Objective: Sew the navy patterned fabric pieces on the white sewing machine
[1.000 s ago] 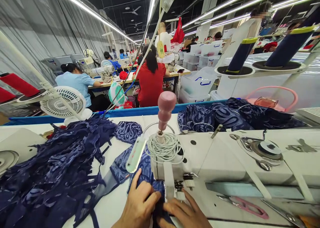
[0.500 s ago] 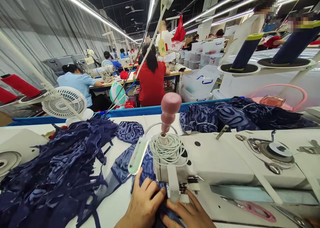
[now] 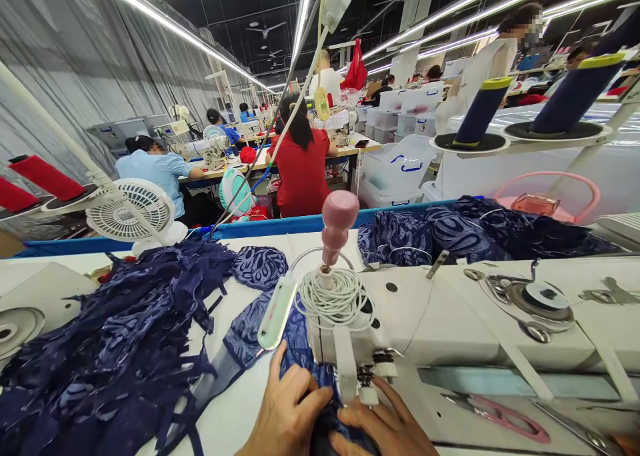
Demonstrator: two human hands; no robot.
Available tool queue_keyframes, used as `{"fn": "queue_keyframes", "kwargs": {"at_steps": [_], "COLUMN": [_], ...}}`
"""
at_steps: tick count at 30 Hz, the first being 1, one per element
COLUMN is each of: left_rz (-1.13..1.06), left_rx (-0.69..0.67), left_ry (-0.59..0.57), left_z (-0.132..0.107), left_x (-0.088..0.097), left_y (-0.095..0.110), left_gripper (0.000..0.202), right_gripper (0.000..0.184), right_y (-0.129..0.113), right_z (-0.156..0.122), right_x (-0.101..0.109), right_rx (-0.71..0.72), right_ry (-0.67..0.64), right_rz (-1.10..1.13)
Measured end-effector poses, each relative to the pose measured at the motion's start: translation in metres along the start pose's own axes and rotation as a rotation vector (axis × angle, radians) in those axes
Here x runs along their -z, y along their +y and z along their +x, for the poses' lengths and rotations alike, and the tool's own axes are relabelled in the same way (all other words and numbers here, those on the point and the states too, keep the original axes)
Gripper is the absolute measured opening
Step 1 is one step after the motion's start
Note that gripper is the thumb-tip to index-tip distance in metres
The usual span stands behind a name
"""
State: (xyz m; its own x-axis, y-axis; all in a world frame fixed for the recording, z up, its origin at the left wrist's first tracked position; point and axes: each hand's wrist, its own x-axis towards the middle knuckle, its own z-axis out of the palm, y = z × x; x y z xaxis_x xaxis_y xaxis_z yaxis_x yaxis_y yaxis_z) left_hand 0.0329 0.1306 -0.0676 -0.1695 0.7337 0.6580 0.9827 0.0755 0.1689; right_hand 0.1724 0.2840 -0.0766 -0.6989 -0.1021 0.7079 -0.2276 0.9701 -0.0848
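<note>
Navy patterned lace fabric (image 3: 327, 397) runs under the head of a white sewing machine (image 3: 435, 323). My left hand (image 3: 290, 403) grips the fabric's left side, its thumb bent in and its index finger pointing forward. Close to the presser area, my right hand (image 3: 385, 423) holds the same fabric at its front edge, with a finger reaching up beside the machine's needle area. The hands and machine head hide the needle. A pale green machine lamp (image 3: 277, 313) glows left of the head. On top sit a coil of pale cord (image 3: 334, 299) and a pink-handled tool (image 3: 340, 219).
A heap of navy fabric pieces (image 3: 115, 336) covers the left of the table. Folded lace bundles (image 3: 435, 233) lie behind the machine. Pink-handled snips (image 3: 510, 417) and metal tweezers (image 3: 575, 429) rest at the right. A white fan (image 3: 131, 209) stands at the back left; other people sew beyond.
My hands have shifted slightly to the right and remain on the fabric. More blue lace shows between them beside the machine head. The view has tilted a little.
</note>
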Motion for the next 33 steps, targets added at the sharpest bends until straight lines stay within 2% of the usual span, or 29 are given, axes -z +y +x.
{"fn": "queue_keyframes", "kwargs": {"at_steps": [5, 9, 11, 13, 16, 19, 24, 28, 33], "left_rz": [0.089, 0.097, 0.107, 0.126, 0.217, 0.329, 0.218, 0.296, 0.294], "left_rx": [-0.049, -0.041, 0.009, 0.039, 0.017, -0.064, 0.078, 0.01, -0.06], "left_ry": [0.111, -0.005, -0.004, 0.041, 0.087, 0.132, 0.177, 0.254, 0.17], "left_z": [0.002, 0.009, 0.013, 0.016, 0.015, 0.009, -0.003, -0.002, 0.007], "left_x": [-0.008, -0.007, -0.006, -0.004, -0.003, -0.004, -0.014, -0.022, -0.012], "left_y": [0.0, -0.003, -0.001, 0.007, 0.024, 0.033, 0.032, 0.035, 0.025], "left_gripper": [0.021, 0.022, 0.022, 0.024, 0.03, 0.031, 0.035, 0.035, 0.029], "right_gripper": [0.015, 0.018, 0.031, 0.037, 0.029, 0.021, 0.029, 0.022, 0.022], "right_y": [0.002, 0.012, 0.017, 0.018, 0.012, 0.005, 0.003, 0.003, 0.007], "right_z": [-0.003, -0.008, -0.01, -0.009, -0.005, -0.003, -0.002, -0.002, -0.006], "right_x": [0.0, -0.011, -0.015, -0.014, -0.004, 0.005, 0.006, 0.005, -0.001], "right_rx": [-0.05, 0.023, 0.065, 0.084, 0.061, -0.025, 0.002, 0.001, 0.002], "right_ry": [-0.033, -0.002, 0.012, -0.064, -0.166, -0.15, -0.112, -0.049, -0.053], "right_rz": [0.052, 0.007, -0.022, -0.037, 0.009, 0.068, 0.068, 0.066, 0.037]}}
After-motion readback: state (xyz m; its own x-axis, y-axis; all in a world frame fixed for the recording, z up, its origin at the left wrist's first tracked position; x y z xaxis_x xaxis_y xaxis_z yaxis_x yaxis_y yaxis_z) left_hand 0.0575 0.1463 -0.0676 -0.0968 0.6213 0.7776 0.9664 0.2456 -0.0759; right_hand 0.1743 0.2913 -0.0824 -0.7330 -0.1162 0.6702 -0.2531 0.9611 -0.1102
